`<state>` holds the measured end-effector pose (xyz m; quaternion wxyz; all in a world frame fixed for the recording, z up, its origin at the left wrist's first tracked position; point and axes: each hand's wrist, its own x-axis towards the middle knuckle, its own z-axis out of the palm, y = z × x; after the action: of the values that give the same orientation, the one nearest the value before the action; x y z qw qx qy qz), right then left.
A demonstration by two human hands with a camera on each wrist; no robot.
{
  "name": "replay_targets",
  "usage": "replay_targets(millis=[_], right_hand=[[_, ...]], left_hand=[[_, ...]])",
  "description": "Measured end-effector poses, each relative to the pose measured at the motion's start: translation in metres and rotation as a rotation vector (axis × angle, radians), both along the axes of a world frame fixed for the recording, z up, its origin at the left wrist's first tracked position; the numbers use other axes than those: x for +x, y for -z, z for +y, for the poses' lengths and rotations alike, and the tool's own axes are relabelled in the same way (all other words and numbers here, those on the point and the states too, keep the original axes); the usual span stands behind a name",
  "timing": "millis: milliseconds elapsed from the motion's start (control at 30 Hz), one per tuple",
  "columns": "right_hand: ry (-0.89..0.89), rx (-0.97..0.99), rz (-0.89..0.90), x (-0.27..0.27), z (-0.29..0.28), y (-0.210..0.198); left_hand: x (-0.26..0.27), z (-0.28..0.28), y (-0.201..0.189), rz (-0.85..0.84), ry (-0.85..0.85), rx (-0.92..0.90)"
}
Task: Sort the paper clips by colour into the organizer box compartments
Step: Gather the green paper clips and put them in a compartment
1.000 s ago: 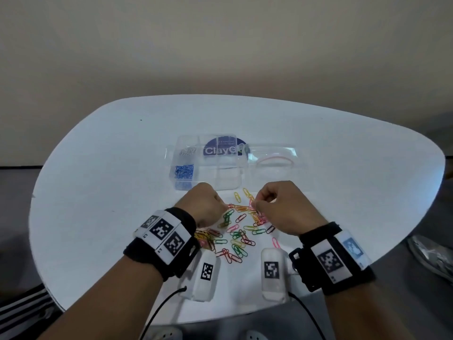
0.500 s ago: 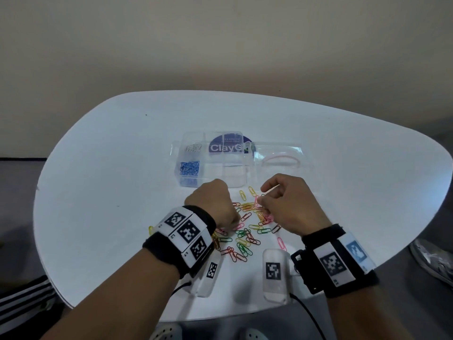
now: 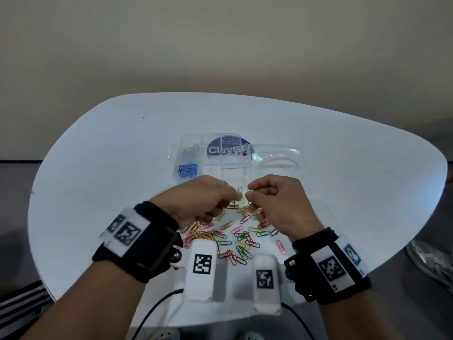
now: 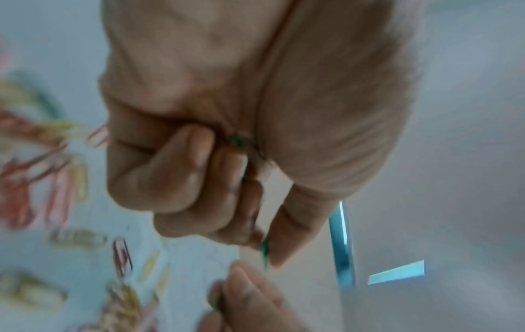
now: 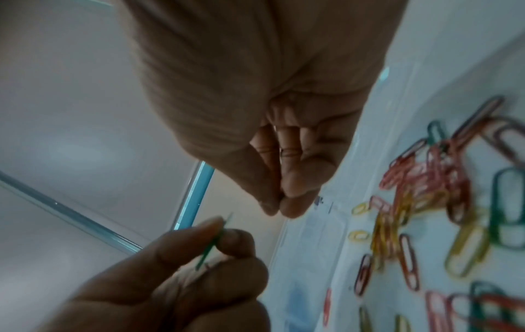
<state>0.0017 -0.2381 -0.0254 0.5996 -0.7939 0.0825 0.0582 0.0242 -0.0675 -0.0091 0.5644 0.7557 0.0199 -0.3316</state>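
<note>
Both hands have lifted off the scattered colourful paper clips point(image 3: 235, 236): left hand point(image 3: 203, 202) pinches a thin green wire paper clip point(image 4: 264, 251); right hand point(image 3: 277, 204) fingertips pinched together, contents unclear; sorting continues.

White table point(image 3: 98, 182) with scattered paper clips point(image 3: 241, 238), clear organizer box point(image 3: 186, 168)

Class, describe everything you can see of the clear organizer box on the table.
The organizer box looks like clear, colourless plastic, split by thin walls into compartments. It lies open on the white table, beyond both hands, which do not touch it. Its front-left compartment holds blue paper clips; the one behind holds a few silvery clips. A purple round label shows through it. Clear packaging with a pink band adjoins its right side.
</note>
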Motion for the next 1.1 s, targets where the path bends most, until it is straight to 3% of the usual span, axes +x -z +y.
replay_targets(millis=[67, 167, 333, 433, 533, 600, 667, 833, 1000, 1100], right_hand=[[-0.031, 0.050, 0.005, -0.001, 0.011, -0.003], [-0.091, 0.114, -0.023, -0.008, 0.033, -0.008], [-0.183, 0.071, -0.088, -0.029, 0.063, -0.010], [-0.167, 0.005, -0.155, -0.030, 0.066, -0.012], [-0.061, 0.152, -0.129, -0.024, 0.050, -0.022], [-0.032, 0.060, -0.168, -0.022, 0.032, -0.025], [-0.072, -0.122, -0.160, -0.024, 0.013, -0.021], [-0.314, -0.489, 0.083, -0.038, -0.005, 0.001], [-0.275, -0.774, 0.138, -0.048, 0.006, 0.013], [-0.295, -0.810, 0.140, -0.052, 0.013, 0.015]], left_hand=[[-0.007, 0.008, 0.003, 0.139, -0.123, -0.278], [-0.017, 0.011, 0.017, 0.204, -0.243, -0.448], [-0.032, 0.007, 0.028, 0.230, -0.478, -0.585], [-0.030, 0.006, 0.026, 0.297, -0.490, -0.659], [-0.025, 0.005, 0.023, 0.351, -0.471, -0.697], [-0.025, 0.006, 0.024, 0.325, -0.494, -0.631], [-0.028, 0.008, 0.022, 0.196, -0.443, -0.463], [-0.038, 0.017, 0.020, -0.098, -0.163, 0.047], [-0.042, 0.019, 0.024, -0.257, -0.064, 0.276], [-0.043, 0.015, 0.026, -0.287, 0.010, 0.428]])
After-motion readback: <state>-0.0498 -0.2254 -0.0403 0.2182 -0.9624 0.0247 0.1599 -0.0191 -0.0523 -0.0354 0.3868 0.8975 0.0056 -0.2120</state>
